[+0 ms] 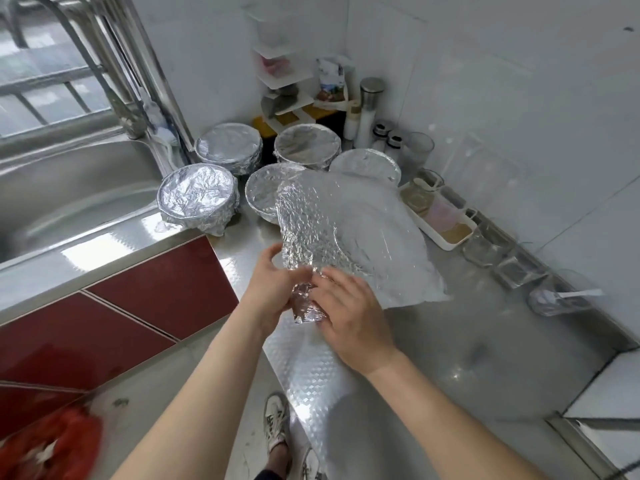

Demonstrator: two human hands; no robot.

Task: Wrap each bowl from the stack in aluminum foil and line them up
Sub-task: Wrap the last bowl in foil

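1. The foil sheet [363,230] is judged very light, thin and limp. It creases at any touch, tears readily, and its cut edges may be sharp.
2. Hold is best taken at an edge or corner, with a light pinch. The crumpled near end is already stiffened and offers the firmest purchase.
3. The sheet is spread from the centre of the frame toward the upper right, above the steel surface [450,341]. Whether a bowl lies beneath it cannot be told.
4. The crumpled near end is held between both hands, just below centre frame.
5. The left hand [273,292] is curled round that end from the left.
6. The right hand [353,320] appears to pinch it, fingers over and thumb beneath.
7. Five wrapped bowls [199,195] are grouped beyond the sheet, at upper centre, beside the sink [69,188].
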